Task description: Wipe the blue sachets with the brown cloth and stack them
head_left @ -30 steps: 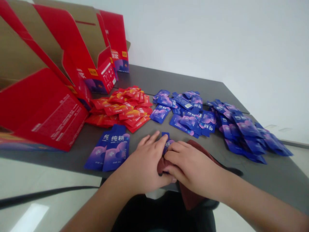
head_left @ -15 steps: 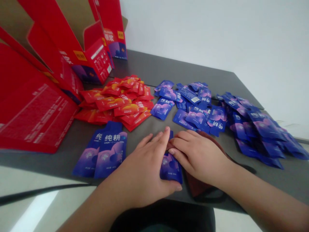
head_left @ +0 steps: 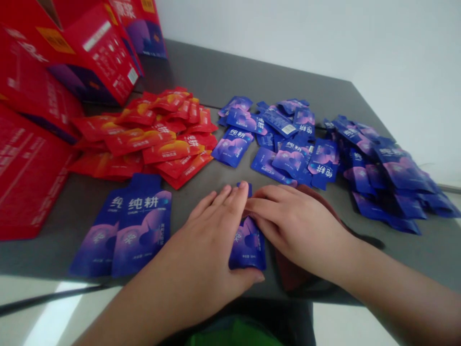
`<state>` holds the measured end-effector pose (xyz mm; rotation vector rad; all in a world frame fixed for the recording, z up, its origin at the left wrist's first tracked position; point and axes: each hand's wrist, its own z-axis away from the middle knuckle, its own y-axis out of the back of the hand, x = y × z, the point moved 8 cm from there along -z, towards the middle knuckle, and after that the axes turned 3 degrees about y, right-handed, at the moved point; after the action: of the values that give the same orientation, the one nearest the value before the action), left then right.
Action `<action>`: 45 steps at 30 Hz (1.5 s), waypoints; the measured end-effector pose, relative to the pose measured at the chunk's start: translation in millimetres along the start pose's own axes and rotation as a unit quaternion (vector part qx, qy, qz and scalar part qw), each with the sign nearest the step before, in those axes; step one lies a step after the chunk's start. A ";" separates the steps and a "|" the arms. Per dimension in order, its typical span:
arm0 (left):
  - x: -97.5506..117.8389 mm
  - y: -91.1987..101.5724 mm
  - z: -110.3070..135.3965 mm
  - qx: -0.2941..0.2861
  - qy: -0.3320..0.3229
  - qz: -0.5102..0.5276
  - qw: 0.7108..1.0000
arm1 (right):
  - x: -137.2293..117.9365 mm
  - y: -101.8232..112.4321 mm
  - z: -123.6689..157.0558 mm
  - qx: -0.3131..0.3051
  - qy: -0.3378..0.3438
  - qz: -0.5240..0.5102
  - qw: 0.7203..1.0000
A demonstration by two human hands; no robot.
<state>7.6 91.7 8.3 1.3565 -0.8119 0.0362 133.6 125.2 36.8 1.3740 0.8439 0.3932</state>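
My left hand (head_left: pixel 212 245) lies at the near edge of the dark table (head_left: pixel 216 81), its fingers and thumb closed round the sides of a blue sachet (head_left: pixel 248 242). My right hand (head_left: pixel 298 226) rests beside it, fingertips pressing on the sachet's upper right edge, over a dark red cloth (head_left: pixel 288 274). Two more blue sachets (head_left: pixel 126 230) lie side by side just left of my left hand.
A heap of red sachets (head_left: pixel 154 137) lies at the middle left. Blue sachets (head_left: pixel 281 139) spread across the centre, with another blue pile (head_left: pixel 389 178) to the right. Open red cartons (head_left: pixel 72 53) stand at the back left. White wall behind.
A second ago both hands covered the sachet on the cloth. The sachet has come out from under them onto the table near me, and my head has tilted down.
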 end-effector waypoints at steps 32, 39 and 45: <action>-0.9 -0.1 -1.9 -0.033 0.000 -0.001 0.999 | -1.7 -2.5 -9.1 0.024 0.011 0.036 0.999; 4.3 2.1 0.0 -0.010 -0.022 0.009 1.000 | 11.2 22.6 5.7 0.137 0.008 -0.032 0.990; 16.8 3.5 3.7 0.006 -0.076 0.040 0.996 | -20.1 6.3 14.3 -0.025 0.135 -0.084 0.987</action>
<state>16.4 82.2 20.2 1.3490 -0.9954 -0.0013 132.1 102.5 48.3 1.2080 1.1572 0.4728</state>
